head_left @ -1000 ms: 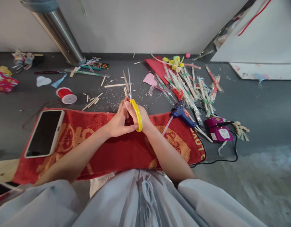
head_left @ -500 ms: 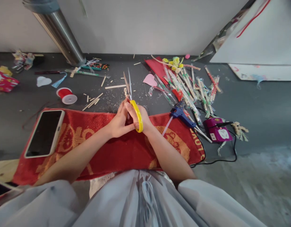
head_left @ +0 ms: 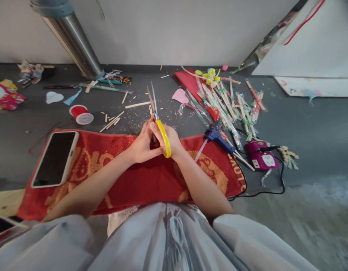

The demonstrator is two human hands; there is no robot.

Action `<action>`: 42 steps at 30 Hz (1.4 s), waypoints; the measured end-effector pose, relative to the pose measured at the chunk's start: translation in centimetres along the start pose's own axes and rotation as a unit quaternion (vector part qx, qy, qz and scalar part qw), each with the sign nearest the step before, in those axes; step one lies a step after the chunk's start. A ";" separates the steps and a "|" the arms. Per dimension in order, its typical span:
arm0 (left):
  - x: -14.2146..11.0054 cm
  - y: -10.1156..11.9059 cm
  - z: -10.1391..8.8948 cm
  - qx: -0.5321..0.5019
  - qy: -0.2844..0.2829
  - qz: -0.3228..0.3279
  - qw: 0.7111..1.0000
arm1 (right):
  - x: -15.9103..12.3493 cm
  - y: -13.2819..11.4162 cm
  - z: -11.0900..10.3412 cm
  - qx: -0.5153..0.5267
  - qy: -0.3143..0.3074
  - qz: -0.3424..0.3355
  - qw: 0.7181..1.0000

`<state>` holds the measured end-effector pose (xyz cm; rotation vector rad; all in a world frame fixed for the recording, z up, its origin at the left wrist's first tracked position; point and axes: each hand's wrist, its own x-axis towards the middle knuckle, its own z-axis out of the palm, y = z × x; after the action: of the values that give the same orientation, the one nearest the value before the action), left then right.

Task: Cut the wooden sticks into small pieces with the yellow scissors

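Note:
A pair of scissors with a yellow handle (head_left: 165,139) is held in my right hand (head_left: 171,140), its blades slightly apart and pointing away from me. My left hand (head_left: 147,145) lies against my right one, fingers curled together near the base of the blades. Its thumb reaches towards the yellow handle. Small pale pieces (head_left: 150,110) show just beyond the left fingertips; whether that hand grips them I cannot make out. Below both hands spreads a red towel (head_left: 151,180). Thin wooden sticks (head_left: 113,122) and crumbs are scattered on the grey table beyond it.
On the left are a phone (head_left: 55,158), a spool of red ribbon (head_left: 80,114) and a steel flask (head_left: 74,41). To the right are a blue glue gun (head_left: 217,138), plastic-wrapped chopsticks (head_left: 219,101), a purple box (head_left: 261,155) and a black cord (head_left: 264,194).
The view has shifted very slightly, so the table things sit a little further right. Both hands and the scissors keep nearly the same pose.

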<state>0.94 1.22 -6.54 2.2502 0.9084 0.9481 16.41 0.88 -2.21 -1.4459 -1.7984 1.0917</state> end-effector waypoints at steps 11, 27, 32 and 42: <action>0.7 1.1 -0.6 0.151 0.090 0.034 0.984 | 0.4 -0.7 -1.9 -0.238 0.075 0.082 0.965; 1.2 -1.6 -3.8 0.334 0.147 -0.109 0.925 | -0.1 -0.4 -0.8 -0.337 0.036 0.009 0.941; 1.1 -1.4 -3.9 0.362 0.135 -0.101 0.917 | -0.2 -0.3 -1.0 -0.346 0.033 -0.002 0.938; 1.8 -0.4 -4.7 0.248 0.095 -0.144 0.953 | -0.1 0.1 -1.2 -0.326 0.027 -0.021 0.945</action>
<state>-1.89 3.77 -3.21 2.3481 1.6668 0.8819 17.48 1.09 -1.66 -1.7591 -2.2569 0.4249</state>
